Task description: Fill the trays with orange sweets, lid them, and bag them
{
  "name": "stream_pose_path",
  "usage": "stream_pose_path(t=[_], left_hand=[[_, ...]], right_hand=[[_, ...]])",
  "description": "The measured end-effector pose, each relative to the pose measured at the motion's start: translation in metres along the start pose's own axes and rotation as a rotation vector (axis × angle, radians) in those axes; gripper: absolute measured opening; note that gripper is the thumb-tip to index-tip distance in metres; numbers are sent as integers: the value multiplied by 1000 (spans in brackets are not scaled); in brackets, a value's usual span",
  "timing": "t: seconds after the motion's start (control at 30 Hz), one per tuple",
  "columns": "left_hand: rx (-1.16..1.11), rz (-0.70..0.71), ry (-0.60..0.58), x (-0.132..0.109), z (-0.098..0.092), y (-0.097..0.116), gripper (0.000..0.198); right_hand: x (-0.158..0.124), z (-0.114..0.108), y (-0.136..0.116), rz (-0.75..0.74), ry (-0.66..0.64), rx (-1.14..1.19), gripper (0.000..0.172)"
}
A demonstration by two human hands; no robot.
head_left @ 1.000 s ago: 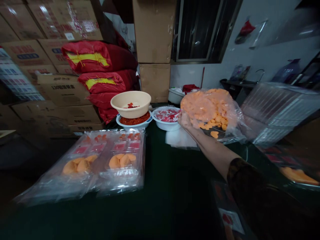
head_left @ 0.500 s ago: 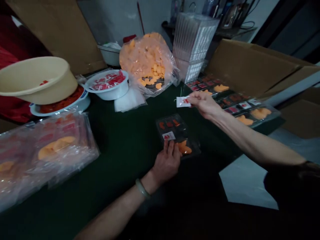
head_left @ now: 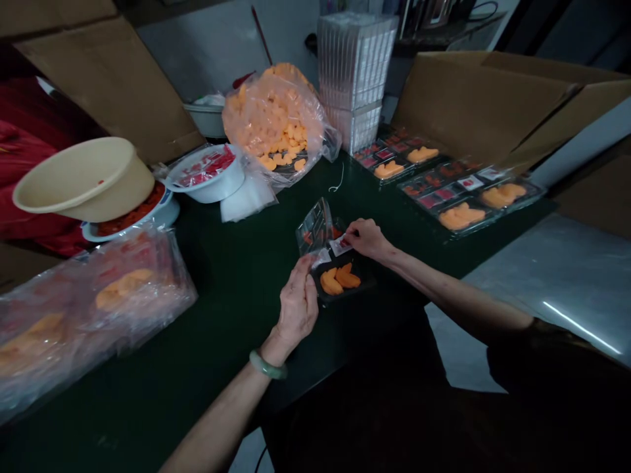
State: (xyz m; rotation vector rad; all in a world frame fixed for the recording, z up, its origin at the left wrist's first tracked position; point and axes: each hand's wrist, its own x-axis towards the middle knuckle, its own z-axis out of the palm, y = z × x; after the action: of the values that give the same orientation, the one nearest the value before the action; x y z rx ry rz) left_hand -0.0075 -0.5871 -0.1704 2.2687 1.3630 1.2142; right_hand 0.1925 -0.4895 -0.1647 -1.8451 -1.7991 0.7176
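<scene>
A small black tray [head_left: 367, 272] lies on the dark green table, with orange leaf-like pieces [head_left: 340, 279] in its near compartment and reddish pieces farther back. Its clear plastic lid [head_left: 315, 223] stands tilted up on the left side. My left hand [head_left: 298, 305], with a green bangle on the wrist, grips the near edge of that lid between thumb and fingers. My right hand [head_left: 367, 238] pinches a small white sachet [head_left: 340, 245] with a red print, low over the tray's middle. The fingertips partly cover the sachet.
Filled trays [head_left: 461, 217] lie at the right before a cardboard box [head_left: 483, 105]. Clear containers [head_left: 355, 59] are stacked behind. A bag of orange pieces [head_left: 276, 112], a white bowl of red packets [head_left: 210, 190], a cream basin [head_left: 79, 177] and wrapped packs [head_left: 142, 282] stand leftward.
My left hand has lifted the clear lid, which lay over the tray before. The right hand has come down and inward with the white sachet. A white string now lies on the table.
</scene>
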Motion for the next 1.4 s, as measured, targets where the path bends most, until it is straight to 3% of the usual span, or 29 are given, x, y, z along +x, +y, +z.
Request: stream_pose_path(t=[0.2, 0.33, 0.43, 0.53, 0.67, 0.77, 0.93, 0.97, 1.03, 1.13, 1.23, 1.4], left_hand=[[127, 111, -42, -3, 5, 5, 37], [260, 193, -136, -6, 10, 9, 36], [387, 193, -272, -7, 14, 12, 37], [457, 182, -387, -7, 18, 12, 46], [457, 216, -427, -13, 21, 12, 41], [424, 254, -424, -13, 20, 14, 41], [449, 139, -426, 16, 16, 13, 33], [468, 104, -427, 25, 17, 10, 36], [481, 37, -480, 41, 19, 3, 62], [452, -53, -657, 54, 24, -9, 99], [421, -77, -710, 53, 29, -17, 99], [372, -64, -622, 44, 30, -22, 101]], right_hand=[[-6, 6, 4, -64, 64, -196, 4], [-10, 6, 16, -23, 149, 29, 12], [-16, -1, 24, 32, 191, 206, 22], [-25, -7, 27, 47, 105, 276, 24], [-28, -6, 20, 1, -102, -108, 28], [-20, -4, 11, 6, -176, -305, 28], [-5, -7, 5, 24, -224, -311, 29], [-4, -7, 4, 25, -230, -312, 30], [-3, -7, 3, 26, -236, -309, 31], [-7, -6, -1, 32, -223, -279, 30], [-12, -2, -6, 65, -183, -198, 23], [-16, 2, -11, 158, -179, 121, 13]])
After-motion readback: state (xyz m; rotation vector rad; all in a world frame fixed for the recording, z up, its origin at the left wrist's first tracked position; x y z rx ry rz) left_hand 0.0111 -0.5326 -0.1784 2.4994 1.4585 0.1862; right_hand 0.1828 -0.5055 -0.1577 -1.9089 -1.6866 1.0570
